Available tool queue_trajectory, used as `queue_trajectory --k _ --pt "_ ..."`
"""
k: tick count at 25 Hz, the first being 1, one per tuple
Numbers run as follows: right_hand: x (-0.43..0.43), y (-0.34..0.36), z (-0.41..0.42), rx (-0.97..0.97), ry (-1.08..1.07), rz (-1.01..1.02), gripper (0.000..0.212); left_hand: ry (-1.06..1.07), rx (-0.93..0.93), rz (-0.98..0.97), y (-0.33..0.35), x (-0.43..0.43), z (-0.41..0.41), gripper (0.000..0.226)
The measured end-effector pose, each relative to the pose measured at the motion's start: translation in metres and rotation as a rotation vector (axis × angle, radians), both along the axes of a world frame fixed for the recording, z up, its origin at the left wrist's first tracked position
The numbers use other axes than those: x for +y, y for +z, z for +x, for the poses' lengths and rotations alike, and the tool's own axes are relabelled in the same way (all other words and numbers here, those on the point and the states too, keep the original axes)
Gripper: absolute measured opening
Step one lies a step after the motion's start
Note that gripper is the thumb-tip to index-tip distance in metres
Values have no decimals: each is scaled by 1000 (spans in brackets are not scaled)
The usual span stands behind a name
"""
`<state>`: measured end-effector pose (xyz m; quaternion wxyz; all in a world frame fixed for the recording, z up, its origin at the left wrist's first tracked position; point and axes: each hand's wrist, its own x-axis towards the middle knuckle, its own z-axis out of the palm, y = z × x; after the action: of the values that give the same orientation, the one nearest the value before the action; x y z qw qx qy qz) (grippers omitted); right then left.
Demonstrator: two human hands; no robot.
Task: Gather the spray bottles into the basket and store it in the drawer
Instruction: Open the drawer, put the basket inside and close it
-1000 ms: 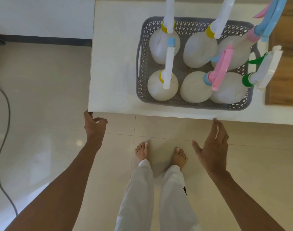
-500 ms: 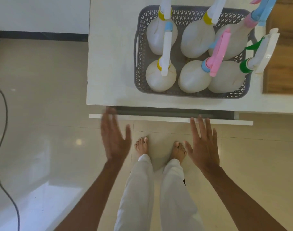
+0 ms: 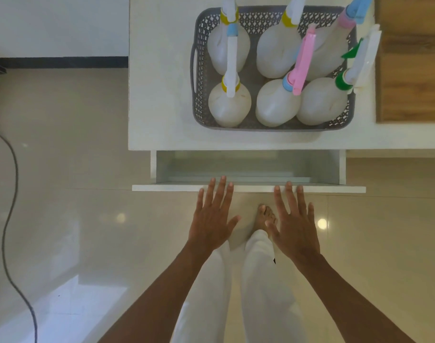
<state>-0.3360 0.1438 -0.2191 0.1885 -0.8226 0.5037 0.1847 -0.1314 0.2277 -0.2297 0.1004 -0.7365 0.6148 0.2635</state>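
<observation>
White flat-topped cabinet (image 3: 162, 100) beyond both hands, carrying grey perforated plastic basket (image 3: 199, 70). Six white round-bellied spray bottles (image 3: 229, 105) upright inside basket. White shallow drawer (image 3: 248, 188) part-way out beneath cabinet top, its front panel at the fingertips. Left hand (image 3: 211, 219) flat, fingers spread, gripping nothing. Right hand (image 3: 294, 226) likewise splayed, empty, just beside left.

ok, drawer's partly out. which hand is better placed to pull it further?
Probably either. The left hand and right hand are both open, fingers overlapping the drawer front edge. The left sits nearer its middle, so it has a slight edge; both together looks likeliest.
</observation>
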Motion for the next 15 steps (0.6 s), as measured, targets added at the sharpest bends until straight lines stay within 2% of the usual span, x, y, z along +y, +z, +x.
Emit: queue_trajectory --k 6,11,15 --pt "29 12 -19 11 -12 131 94 0 97 84 13 33 -18 87" --pt "66 20 -40 67 1 193 102 -23 101 137 15 68 -35 94" --pt "93 18 -54 57 13 211 94 27 132 169 17 96 -56 95"
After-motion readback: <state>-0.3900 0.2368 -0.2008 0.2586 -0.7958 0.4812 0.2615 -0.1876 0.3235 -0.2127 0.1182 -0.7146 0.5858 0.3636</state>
